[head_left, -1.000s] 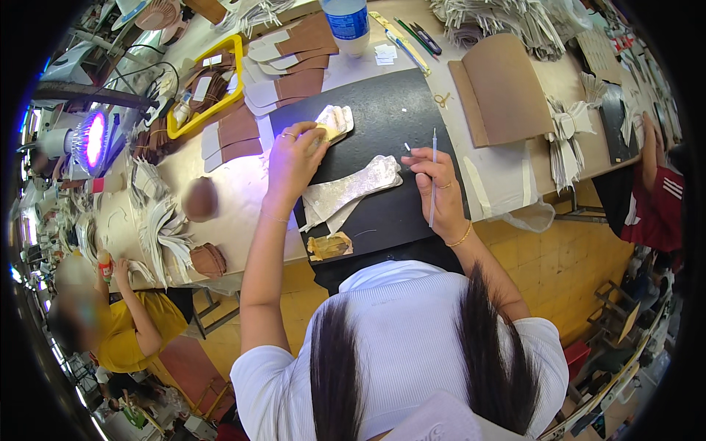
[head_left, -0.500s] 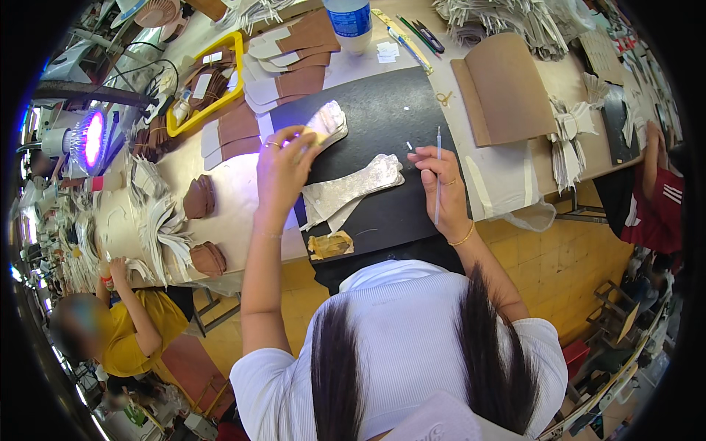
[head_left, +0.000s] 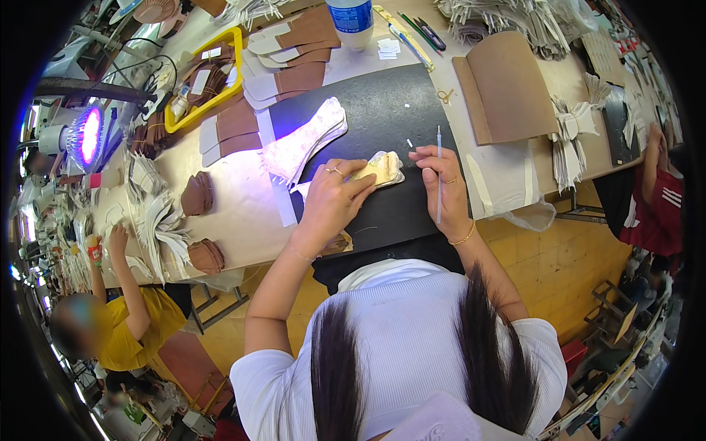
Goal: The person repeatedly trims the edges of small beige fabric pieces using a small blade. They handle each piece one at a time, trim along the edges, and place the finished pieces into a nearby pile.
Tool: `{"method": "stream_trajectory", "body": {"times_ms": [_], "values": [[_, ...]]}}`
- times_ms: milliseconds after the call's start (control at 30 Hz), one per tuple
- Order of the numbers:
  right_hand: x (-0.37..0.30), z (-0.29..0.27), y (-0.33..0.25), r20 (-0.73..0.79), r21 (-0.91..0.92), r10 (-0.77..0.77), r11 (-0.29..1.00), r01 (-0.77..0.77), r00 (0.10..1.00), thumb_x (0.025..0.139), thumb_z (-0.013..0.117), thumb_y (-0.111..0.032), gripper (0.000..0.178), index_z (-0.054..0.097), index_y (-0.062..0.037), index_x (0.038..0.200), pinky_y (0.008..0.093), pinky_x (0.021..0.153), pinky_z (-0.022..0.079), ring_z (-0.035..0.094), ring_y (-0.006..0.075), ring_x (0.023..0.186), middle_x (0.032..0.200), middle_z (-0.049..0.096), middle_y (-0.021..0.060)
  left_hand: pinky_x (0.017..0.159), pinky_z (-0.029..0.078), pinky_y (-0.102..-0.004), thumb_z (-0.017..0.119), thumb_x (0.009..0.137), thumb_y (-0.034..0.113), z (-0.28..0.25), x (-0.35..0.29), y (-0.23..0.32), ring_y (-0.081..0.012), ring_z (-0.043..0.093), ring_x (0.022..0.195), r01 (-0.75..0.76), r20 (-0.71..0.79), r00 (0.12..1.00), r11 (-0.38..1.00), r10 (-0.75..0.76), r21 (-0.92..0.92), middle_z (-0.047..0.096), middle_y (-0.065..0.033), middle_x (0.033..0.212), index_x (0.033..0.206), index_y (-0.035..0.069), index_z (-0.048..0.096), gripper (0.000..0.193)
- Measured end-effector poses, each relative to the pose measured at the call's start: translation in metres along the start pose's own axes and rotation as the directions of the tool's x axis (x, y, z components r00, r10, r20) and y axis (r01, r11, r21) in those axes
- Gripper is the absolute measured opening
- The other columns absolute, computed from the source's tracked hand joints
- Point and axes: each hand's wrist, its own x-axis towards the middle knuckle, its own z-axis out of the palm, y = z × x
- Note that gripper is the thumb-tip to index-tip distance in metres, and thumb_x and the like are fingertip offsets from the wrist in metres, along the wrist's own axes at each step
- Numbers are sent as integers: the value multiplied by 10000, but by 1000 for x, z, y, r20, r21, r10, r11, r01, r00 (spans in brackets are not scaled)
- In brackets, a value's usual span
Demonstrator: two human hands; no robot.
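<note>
the left hand pinched a yellow pad on the nearer white stack atop the black mat, seemingly a pressing step calling next for even pressure, while the right hand pinched a slim rod.

- Left hand: fingertips grip a pale yellow block, which lies against the white cut pieces on the black mat.
- Right hand: holds a slim pen-like tool, tip directed away from the person; located over the right side of the mat.
- Second white stack: overlaps the mat's left edge, lit by the lamp.
- Yellow tray: left of the mat, contains brown pieces.
- Bottle: beyond the mat.
</note>
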Motion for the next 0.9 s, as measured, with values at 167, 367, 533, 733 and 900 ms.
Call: {"method": "stream_trajectory", "body": {"times_ms": [167, 367, 533, 733, 900], "values": [[3, -1, -3, 4, -19, -17, 1000, 17, 1000, 1009, 585, -34, 148, 611, -43, 1155, 375, 892, 541, 666, 314, 1023, 1144, 654, 159, 831, 477, -384, 806, 810, 168, 0, 0, 0, -257, 633, 994, -6, 17, 1000, 1000, 6, 16, 715, -59, 1109, 957, 97, 801, 163], [8, 2, -10, 9, -78, 7, 997, -7, 1000, 995, 577, 5, 328, 596, -38, 1320, 375, 896, 539, 677, 308, 982, 1108, 679, 157, 823, 472, -384, 806, 805, 161, 3, 0, -1, -255, 633, 988, -21, 1, 1000, 1000, 21, 16, 716, -62, 1113, 951, 94, 800, 161], [14, 5, -15, 37, -95, 22, 995, -18, 999, 983, 638, -71, 184, 689, -29, 1155, 358, 779, 531, 675, 278, 877, 985, 703, 119, 822, 470, -387, 804, 799, 152, 4, -1, 1, -255, 631, 989, -24, -14, 1000, 999, 24, 33, 714, -62, 1113, 944, 91, 797, 158], [17, 14, -11, 62, -203, 56, 978, -42, 997, 964, 676, -145, 126, 703, -31, 919, 367, 700, 507, 659, 272, 754, 868, 708, 84, 836, 469, -395, 779, 816, 153, 5, -2, 4, -268, 626, 1014, -27, 0, 1000, 998, 27, 65, 704, -77, 1127, 951, 89, 789, 150], [23, 16, -13, 160, -359, -3, 931, 61, 987, 946, 693, -126, 97, 698, -34, 917, 358, 753, 528, 683, 269, 818, 894, 721, 92, 844, 468, -401, 764, 829, 153, 6, -2, 6, -276, 624, 1020, -30, 0, 1000, 996, 30, 86, 701, -90, 1131, 959, 85, 779, 147]]}}
